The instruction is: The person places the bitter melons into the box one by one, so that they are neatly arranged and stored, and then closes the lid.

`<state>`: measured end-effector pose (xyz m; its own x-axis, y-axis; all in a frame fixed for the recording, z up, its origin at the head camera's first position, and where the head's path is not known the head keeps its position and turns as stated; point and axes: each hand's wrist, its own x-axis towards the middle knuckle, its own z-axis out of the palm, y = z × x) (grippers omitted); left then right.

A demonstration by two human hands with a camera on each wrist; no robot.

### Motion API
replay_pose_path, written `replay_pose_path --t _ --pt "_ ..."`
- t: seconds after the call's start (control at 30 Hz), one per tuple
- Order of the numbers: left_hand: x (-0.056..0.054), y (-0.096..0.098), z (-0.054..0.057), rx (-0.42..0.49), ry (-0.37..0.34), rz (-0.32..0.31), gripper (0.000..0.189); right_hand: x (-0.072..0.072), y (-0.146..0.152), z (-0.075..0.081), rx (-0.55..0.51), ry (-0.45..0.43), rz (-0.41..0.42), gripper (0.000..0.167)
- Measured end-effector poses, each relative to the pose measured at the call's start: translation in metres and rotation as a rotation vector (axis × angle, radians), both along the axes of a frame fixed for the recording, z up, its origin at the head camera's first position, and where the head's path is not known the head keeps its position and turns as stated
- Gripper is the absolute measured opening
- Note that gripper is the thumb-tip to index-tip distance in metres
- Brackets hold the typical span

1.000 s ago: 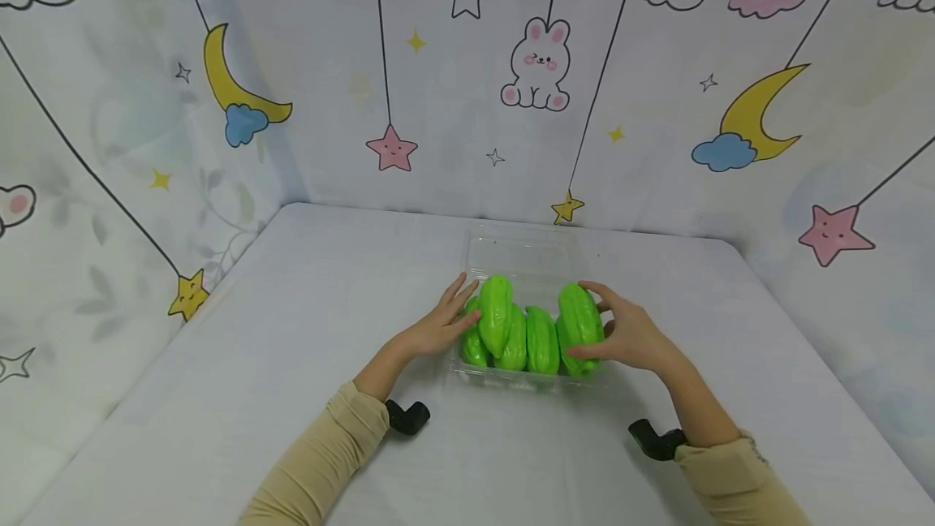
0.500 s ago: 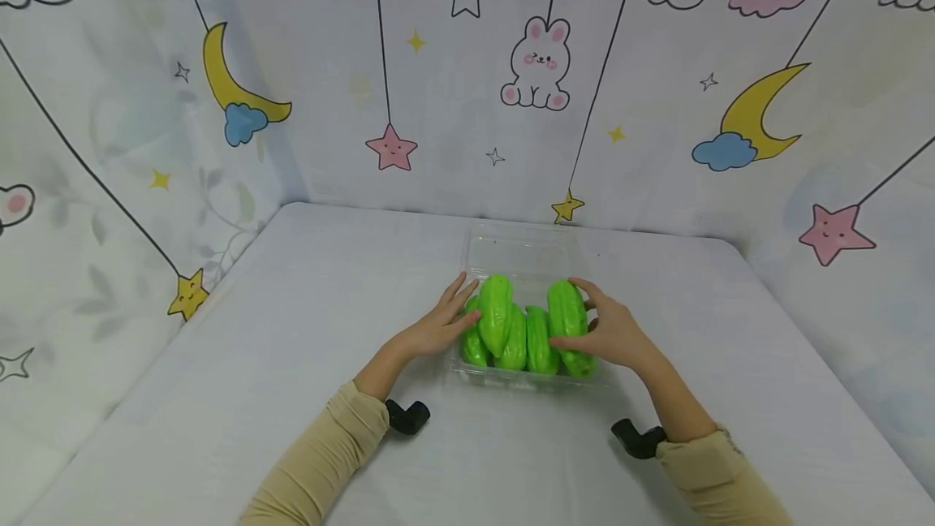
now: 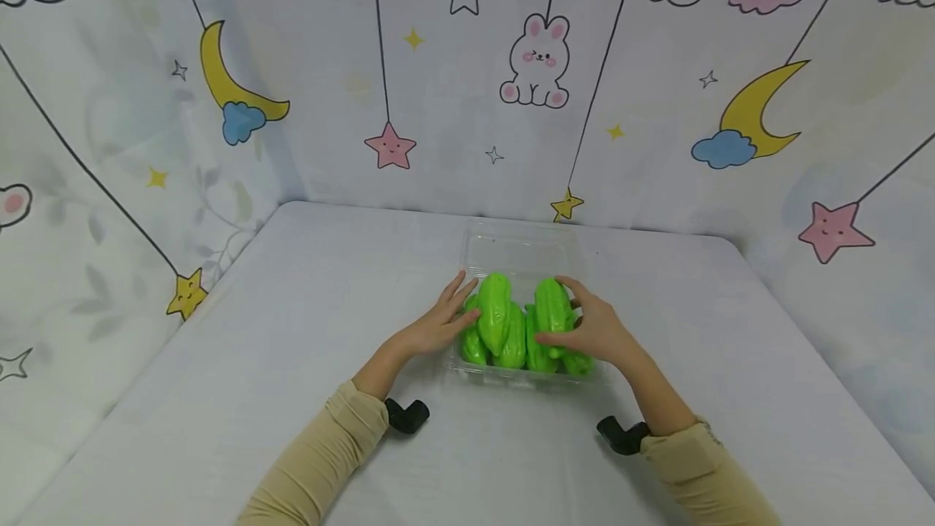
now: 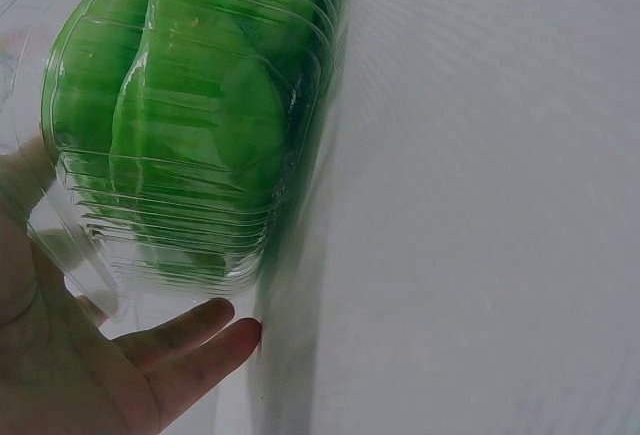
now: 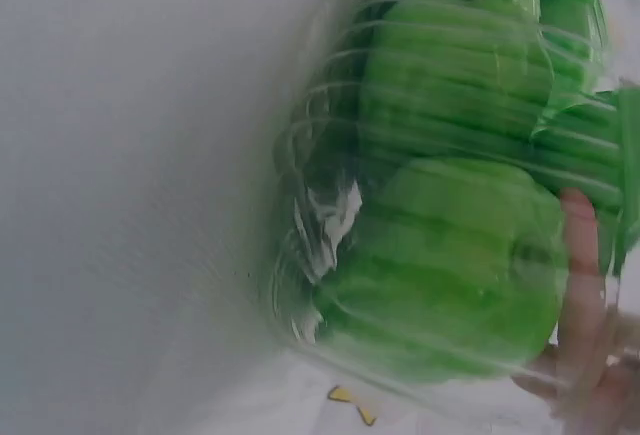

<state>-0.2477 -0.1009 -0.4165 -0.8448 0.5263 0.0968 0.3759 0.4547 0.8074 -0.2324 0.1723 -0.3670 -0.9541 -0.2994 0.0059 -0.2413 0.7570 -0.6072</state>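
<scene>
A clear plastic box (image 3: 497,377) lies with its lid (image 3: 511,250) folded back. Inside are several long, bright green, ribbed toy vegetables, their kind unclear. My right hand (image 3: 595,333) pinches one green toy vegetable (image 3: 553,304) at the box's right half, thumb at the near side and fingers at the far side. Beneath it another green piece (image 3: 577,364) shows. At the left wall my left hand (image 3: 438,325) rests with fingers spread, next to an upper green piece (image 3: 495,311). In the left wrist view, the left hand (image 4: 80,365) is beside the ribbed box wall (image 4: 200,195).
The box stands on a white-covered table (image 3: 351,266). A patterned cloth (image 3: 453,88) with stars, moons and a bunny rises behind the table and along its sides. Each wrist carries a black camera mount (image 3: 407,416).
My right hand has moved left with the green toy vegetable, from the box's right end toward the middle, uncovering a piece at the right. The left hand has stayed in place.
</scene>
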Motion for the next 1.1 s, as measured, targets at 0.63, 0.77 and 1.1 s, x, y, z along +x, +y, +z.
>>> replay_pose_path --t 0.63,0.77,1.1 --pt "0.0 0.001 0.0 -0.015 -0.027 0.012 0.062 -0.001 -0.016 -0.001 0.019 -0.002 -0.027 0.097" --pt "0.004 0.001 0.006 -0.003 -0.025 0.008 0.061 -0.002 -0.02 -0.002 0.009 0.002 -0.025 0.096" --pt "0.0 0.001 -0.001 -0.006 -0.035 0.013 0.062 -0.007 -0.026 -0.005 0.018 0.015 -0.022 0.1"
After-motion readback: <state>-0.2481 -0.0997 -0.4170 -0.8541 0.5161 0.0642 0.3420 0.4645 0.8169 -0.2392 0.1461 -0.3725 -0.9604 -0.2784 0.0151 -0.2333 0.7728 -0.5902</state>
